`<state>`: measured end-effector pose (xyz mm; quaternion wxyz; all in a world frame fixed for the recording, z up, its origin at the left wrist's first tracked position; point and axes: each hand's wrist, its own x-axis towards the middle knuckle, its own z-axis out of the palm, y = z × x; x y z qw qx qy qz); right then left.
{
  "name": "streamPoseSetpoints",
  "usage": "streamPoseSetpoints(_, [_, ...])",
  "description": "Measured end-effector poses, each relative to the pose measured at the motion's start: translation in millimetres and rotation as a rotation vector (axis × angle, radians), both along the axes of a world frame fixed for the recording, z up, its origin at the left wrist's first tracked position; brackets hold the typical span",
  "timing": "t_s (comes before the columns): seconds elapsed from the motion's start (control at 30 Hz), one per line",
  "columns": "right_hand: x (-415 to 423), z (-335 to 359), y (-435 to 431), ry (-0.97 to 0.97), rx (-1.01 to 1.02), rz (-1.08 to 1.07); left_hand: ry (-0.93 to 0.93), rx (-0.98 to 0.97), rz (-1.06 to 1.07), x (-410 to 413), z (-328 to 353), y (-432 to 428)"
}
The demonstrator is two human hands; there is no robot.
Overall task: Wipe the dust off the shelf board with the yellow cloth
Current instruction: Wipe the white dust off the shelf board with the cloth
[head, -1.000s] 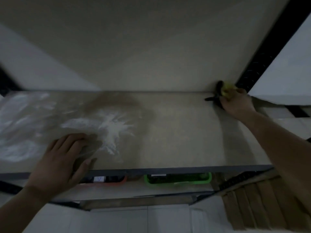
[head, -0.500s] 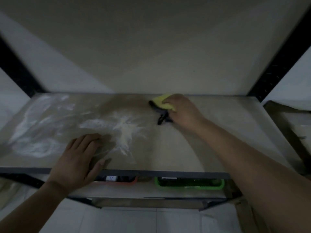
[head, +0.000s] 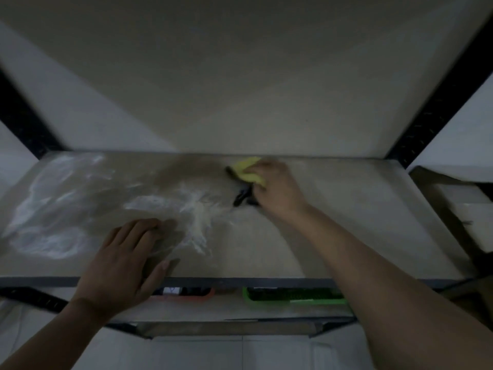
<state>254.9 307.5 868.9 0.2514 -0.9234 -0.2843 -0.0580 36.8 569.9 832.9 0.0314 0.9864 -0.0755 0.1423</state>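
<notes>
The beige shelf board [head: 346, 209] spans the view, with white dust [head: 53, 217] smeared over its left half and a brighter streak near the middle. My right hand [head: 277, 188] presses the yellow cloth [head: 246, 170] with its dark edge onto the board near the back, just right of the dust. My left hand [head: 125, 260] lies flat with fingers spread on the front edge of the board, at the rim of the dusty patch.
Black shelf uprights [head: 437, 102] frame the bay at both sides. On the lower shelf sit a green tray [head: 293, 299] and a red tray [head: 186, 293]. A cardboard box [head: 458, 214] stands to the right.
My right hand slid the cloth from the back right corner leftward to the middle of the board; since half a second ago it has hardly shifted. My left hand has stayed put.
</notes>
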Motion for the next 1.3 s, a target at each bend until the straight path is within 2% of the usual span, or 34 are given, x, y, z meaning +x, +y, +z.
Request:
streamPoseSetpoints(0.07, [19, 0, -37, -0.12, -0.06, -0.188, 0.0, -0.002, 0.0, 1, -1, 0])
streamPoseSetpoints(0.17, [14, -4, -51, -0.053, -0.277, -0.43, -0.009, -0.021, -0.005, 0, -2, 0])
streamPoseSetpoints(0.23, [-5, -6, -27, -0.055, -0.312, -0.411, -0.015, -0.031, -0.011, 0, -2, 1])
streamPoseSetpoints(0.37, [-49, -11, 32, -0.079, -0.273, -0.116, 0.011, -0.063, -0.015, -2, 1, 2])
streamPoseSetpoints(0.47, [-38, -3, 35, 0.006, -0.27, 0.012, 0.056, -0.114, -0.051, -2, 5, 4])
streamPoseSetpoints(0.57, [-17, 12, 0, -0.016, -0.228, -0.204, 0.019, -0.126, -0.104, -10, 9, 16])
streamPoseSetpoints(0.63, [-33, 16, -26, 0.03, -0.265, -0.386, -0.029, -0.12, -0.085, -21, 11, 35])
streamPoseSetpoints(0.7, [-64, 13, -33, 0.069, -0.329, -0.463, -0.067, -0.107, -0.062, -30, 12, 60])
streamPoseSetpoints(0.8, [-108, 2, 7, 0.033, -0.335, -0.513, -0.071, -0.033, -0.057, -32, 15, 98])
streamPoseSetpoints(0.9, [-144, -13, 83, -0.045, -0.282, -0.427, -0.056, 0.026, -0.063, -23, 20, 120])
streamPoseSetpoints(1.0, [-153, -13, 134, -0.009, -0.186, -0.352, -0.066, 0.056, -0.103, -16, 22, 123])
streamPoseSetpoints(1.13, [-130, 10, 107, 0.056, -0.128, -0.363, -0.111, -0.022, -0.163, -15, 16, 124])
streamPoseSetpoints(1.23, [-133, 27, 52, 0.007, -0.127, -0.551, -0.082, -0.06, -0.194, -14, 12, 125])
streamPoseSetpoints(1.3, [-146, 35, 30, 0.148, -0.197, -0.643, -0.042, -0.071, -0.214, -12, 11, 128])
